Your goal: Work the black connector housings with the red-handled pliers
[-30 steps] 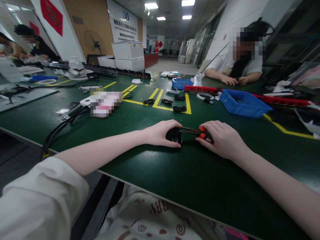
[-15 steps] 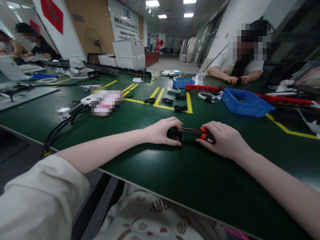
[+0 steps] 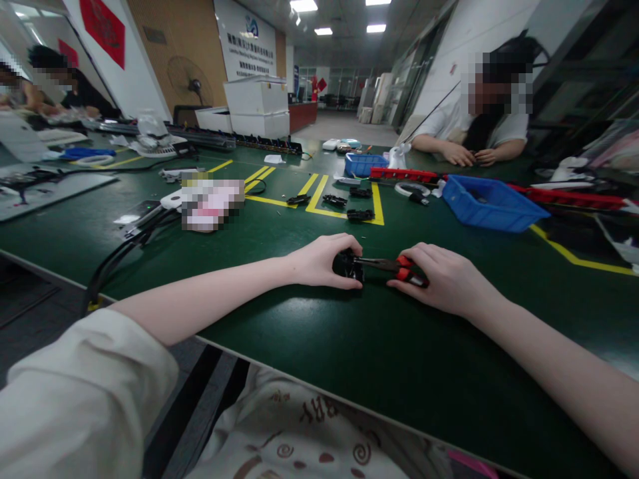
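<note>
My left hand [image 3: 327, 263] is closed around a small black plastic part [image 3: 352, 266], thumb below and fingers above. My right hand [image 3: 442, 276] grips red-handled long-nose pliers [image 3: 387, 265], pointing left. The tip of the pliers reaches the black part between my left thumb and fingers; whether the jaws pinch anything is too small to tell. Beyond my hands, several similar black parts [image 3: 360, 215] lie on the green table [image 3: 299, 346] within and beside yellow tape lines [image 3: 344, 216].
A blue bin [image 3: 492, 209] stands at the right, a smaller blue bin [image 3: 364, 164] further back. A phone [image 3: 212, 205] and black cables [image 3: 112, 256] lie at the left. Red strips [image 3: 404, 175] run along the back right. A co-worker [image 3: 479, 126] sits across the table.
The pliers have moved slightly left, their tip now further into the black part. My left hand stays in nearly the same place.
</note>
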Motion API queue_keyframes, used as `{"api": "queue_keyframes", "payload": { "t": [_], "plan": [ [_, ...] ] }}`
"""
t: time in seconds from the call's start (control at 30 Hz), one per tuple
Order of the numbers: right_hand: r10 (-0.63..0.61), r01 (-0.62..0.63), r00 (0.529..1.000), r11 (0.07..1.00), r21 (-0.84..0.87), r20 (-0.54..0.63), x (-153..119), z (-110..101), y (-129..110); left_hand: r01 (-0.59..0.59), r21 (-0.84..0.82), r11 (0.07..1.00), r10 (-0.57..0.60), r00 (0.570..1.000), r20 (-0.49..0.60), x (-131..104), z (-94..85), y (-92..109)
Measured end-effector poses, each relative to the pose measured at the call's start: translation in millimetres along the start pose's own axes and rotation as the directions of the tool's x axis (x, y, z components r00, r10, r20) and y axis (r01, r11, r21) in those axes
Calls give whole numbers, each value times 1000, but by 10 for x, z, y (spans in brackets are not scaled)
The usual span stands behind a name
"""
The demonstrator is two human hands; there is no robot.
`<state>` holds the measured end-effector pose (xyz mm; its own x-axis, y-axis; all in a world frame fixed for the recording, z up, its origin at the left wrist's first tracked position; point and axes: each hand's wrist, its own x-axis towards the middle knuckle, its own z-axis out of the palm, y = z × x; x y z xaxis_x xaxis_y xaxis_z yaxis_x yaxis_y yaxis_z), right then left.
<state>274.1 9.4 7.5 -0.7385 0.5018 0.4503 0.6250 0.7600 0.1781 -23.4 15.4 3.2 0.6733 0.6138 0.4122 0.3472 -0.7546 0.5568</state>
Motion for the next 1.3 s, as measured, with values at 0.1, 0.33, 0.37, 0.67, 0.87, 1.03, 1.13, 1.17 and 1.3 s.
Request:
{"api": "queue_keyframes", "payload": {
  "t": [0.1,0.33,0.37,0.67,0.87,1.03,1.13,1.17,1.3],
  "plan": [
    [11,-11,1000,1000,23,7,10,-12,-13,28,18,999,-28,1000,4,-2,-1,25],
    [-19,19,1000,1000,15,-8,22,-32,-43,32,55,998,-33,999,11,4,3,57],
    [-18,18,1000,1000,11,-10,23,-31,-46,30,52,998,-30,999,10,4,5,55],
    [39,-53,986,995,84,160,64,-38,-3,53,78,996,-61,992,113,19,-5,-4],
    [64,-86,972,993,86,227,80,-48,12,-4,122,993,-17,985,173,15,-46,-30],
    [57,-72,972,996,59,226,74,-19,28,-61,99,993,41,980,196,0,-48,-38],
    [61,-73,976,996,50,210,74,15,34,-61,135,989,32,977,209,-3,-53,-25],
    [61,-73,977,996,54,205,73,17,35,-65,143,988,34,977,212,-2,-56,-19],
    [24,-30,994,998,53,108,52,-109,43,-81,163,983,42,973,227,3,-66,2]
  ]
}}
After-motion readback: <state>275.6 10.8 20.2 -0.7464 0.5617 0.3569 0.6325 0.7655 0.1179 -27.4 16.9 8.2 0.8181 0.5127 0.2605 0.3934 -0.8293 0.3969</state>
